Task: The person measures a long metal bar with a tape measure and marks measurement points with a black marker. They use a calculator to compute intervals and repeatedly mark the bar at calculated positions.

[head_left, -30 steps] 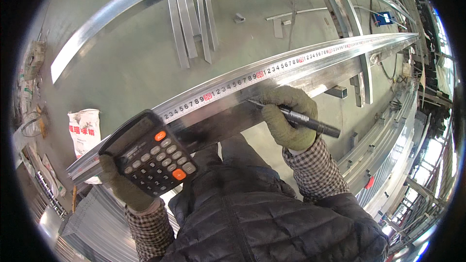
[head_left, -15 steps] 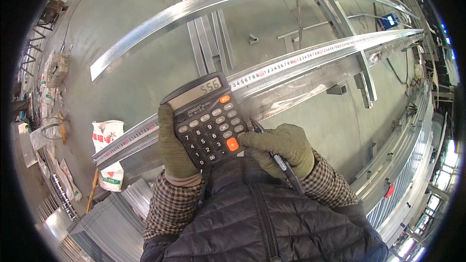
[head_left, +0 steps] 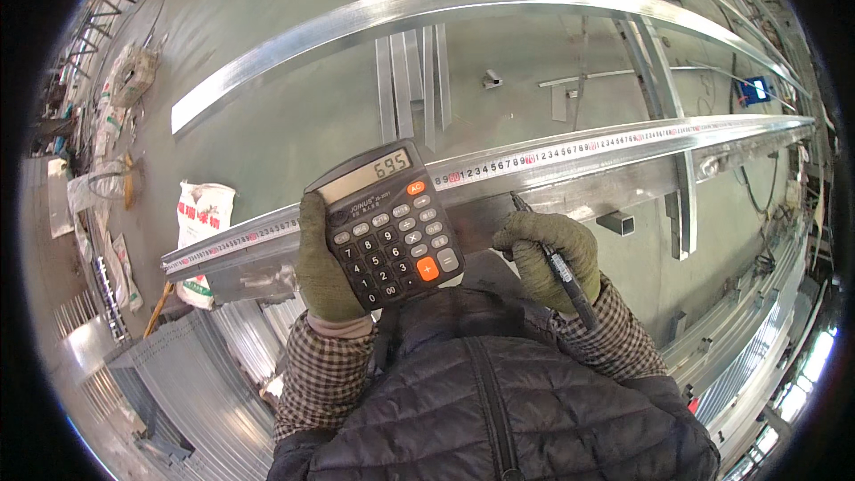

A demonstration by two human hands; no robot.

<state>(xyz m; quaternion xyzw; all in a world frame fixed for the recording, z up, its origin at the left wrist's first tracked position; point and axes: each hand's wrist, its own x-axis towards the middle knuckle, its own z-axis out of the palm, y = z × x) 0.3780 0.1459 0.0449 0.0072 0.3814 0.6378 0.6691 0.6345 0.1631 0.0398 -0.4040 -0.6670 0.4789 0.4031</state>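
Note:
In an olive knit glove, my left hand [head_left: 326, 269] is closed on the left edge of a black desk calculator [head_left: 378, 236] with orange and grey keys. Digits show on its tilted display. My right hand [head_left: 554, 260], gloved alike, grips a dark marker pen [head_left: 564, 272], tip pointing up and left, its rear end toward my sleeve. That hand is apart from the calculator's keys. Behind the calculator, a white tape measure [head_left: 552, 157] lies stretched along a long silver metal beam [head_left: 614, 160]; the calculator covers part of it.
A second long metal bar [head_left: 427, 2] runs across farther off, over several metal strips [head_left: 401, 71]. A printed white sack [head_left: 203, 223] lies under the beam's left end. Stacked metal profiles [head_left: 191, 383] are at lower left, more [head_left: 730, 338] at right.
My right hand has drawn away from the calculator's keys to the right, still gripping the marker pen. The display's digits differ. The view has shifted slightly.

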